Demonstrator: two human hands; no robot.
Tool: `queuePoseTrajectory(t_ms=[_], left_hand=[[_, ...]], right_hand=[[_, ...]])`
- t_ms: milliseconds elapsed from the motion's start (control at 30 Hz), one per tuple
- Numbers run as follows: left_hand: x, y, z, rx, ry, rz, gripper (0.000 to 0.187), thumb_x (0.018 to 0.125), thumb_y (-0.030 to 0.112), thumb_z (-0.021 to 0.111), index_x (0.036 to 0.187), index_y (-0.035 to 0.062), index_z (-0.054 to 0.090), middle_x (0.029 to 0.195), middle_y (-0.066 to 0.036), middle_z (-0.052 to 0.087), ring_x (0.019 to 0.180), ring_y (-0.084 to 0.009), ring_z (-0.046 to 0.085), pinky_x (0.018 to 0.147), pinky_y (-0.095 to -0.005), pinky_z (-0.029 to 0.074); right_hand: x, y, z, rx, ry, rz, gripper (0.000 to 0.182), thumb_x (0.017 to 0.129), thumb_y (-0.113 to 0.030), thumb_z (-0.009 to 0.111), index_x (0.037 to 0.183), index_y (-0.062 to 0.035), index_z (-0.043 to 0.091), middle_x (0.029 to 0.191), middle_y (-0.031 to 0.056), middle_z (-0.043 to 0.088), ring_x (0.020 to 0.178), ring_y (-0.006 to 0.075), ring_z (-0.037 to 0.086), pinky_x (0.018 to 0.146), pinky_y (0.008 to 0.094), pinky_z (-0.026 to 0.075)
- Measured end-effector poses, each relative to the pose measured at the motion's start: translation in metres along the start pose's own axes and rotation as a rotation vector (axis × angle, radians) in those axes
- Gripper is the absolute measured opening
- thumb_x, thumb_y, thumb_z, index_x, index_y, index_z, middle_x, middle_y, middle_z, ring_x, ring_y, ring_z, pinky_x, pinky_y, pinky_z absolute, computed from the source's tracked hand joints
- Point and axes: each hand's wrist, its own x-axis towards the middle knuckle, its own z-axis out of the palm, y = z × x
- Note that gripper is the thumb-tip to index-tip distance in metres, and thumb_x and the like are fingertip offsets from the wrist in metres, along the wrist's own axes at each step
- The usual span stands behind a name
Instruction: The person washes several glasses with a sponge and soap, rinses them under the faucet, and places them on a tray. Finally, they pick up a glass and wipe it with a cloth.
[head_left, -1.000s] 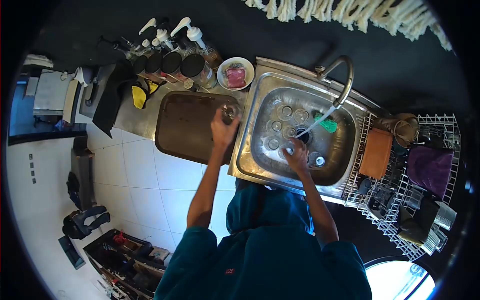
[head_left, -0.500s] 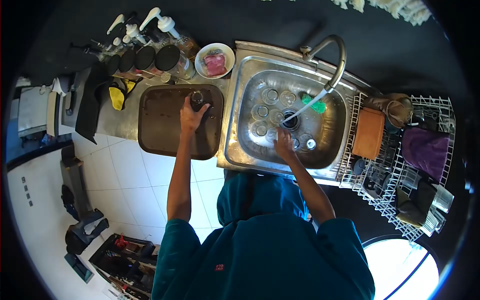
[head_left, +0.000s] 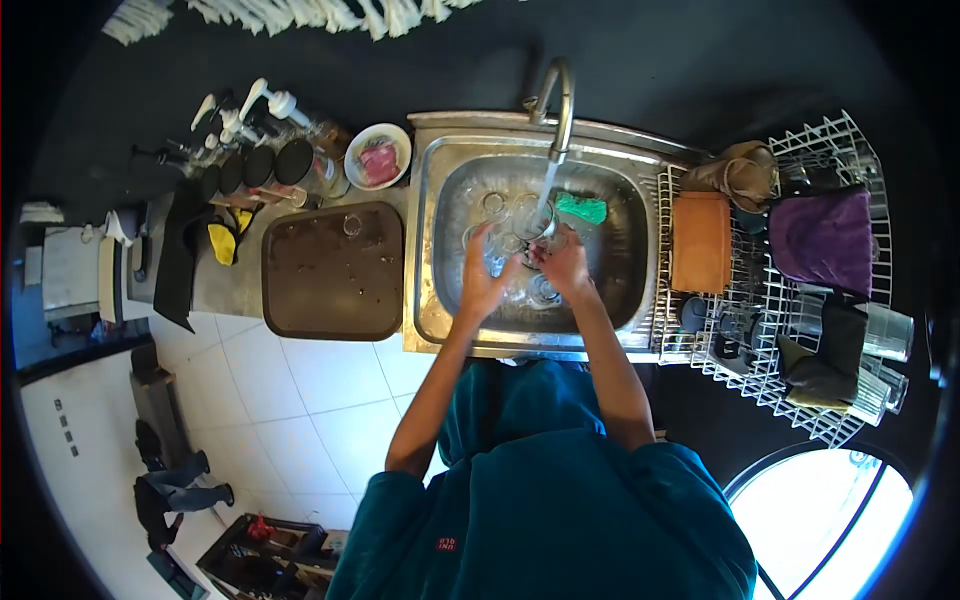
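Observation:
Running water from the faucet (head_left: 564, 110) falls into a clear glass (head_left: 533, 212) over the steel sink (head_left: 632, 300). My right hand (head_left: 566, 264) has its fingers closed around the lower part of this glass. Just left of it, my left hand (head_left: 484, 287) is in the sink with thumb and fingers apart, holding nothing that I can see. Several more clear glasses stand in the basin around and under my hands, partly hidden by them. A green scrubbing pad (head_left: 581, 208) lies right of the stream. Another glass (head_left: 352, 225) stands on the brown tray (head_left: 330, 290).
Left of the sink, a white bowl (head_left: 399, 140) holds a pink sponge. Dark-lidded jars (head_left: 294, 161) and pump bottles (head_left: 285, 105) stand behind the tray. To the right, a wire dish rack (head_left: 765, 385) carries a brown board (head_left: 701, 242), a purple cloth (head_left: 822, 242) and glasses.
My left hand has let go of the glass on the tray and moved right into the sink. My right hand has brought a glass up under the running water. The view has shifted.

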Motion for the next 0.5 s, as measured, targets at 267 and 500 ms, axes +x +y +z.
queuePoseTrajectory(t_ms=[267, 500], left_hand=[[0.035, 0.034, 0.05, -0.331, -0.052, -0.281, 0.074, 0.077, 0.025, 0.076, 0.133, -0.002, 0.036, 0.108, -0.013, 0.061, 0.093, -0.0159, 0.059, 0.076, -0.0274, 0.049], [0.049, 0.049, 0.043, -0.434, -0.066, -0.419, 0.068, 0.089, 0.042, 0.059, 0.134, -0.0039, 0.036, 0.117, -0.02, 0.056, 0.105, -0.0213, 0.055, 0.089, -0.031, 0.043]], right_hand=[[-0.026, 0.018, 0.046, 0.083, -0.183, -0.081, 0.054, 0.095, -0.05, 0.03, 0.126, -0.0074, 0.043, 0.11, 0.0127, 0.054, 0.101, 0.0245, 0.053, 0.092, 0.0387, 0.041], [-0.034, 0.008, 0.038, -0.06, -0.208, -0.102, 0.055, 0.088, -0.043, 0.058, 0.129, -0.0092, 0.04, 0.119, 0.0112, 0.049, 0.109, 0.0227, 0.049, 0.094, 0.0385, 0.039]])
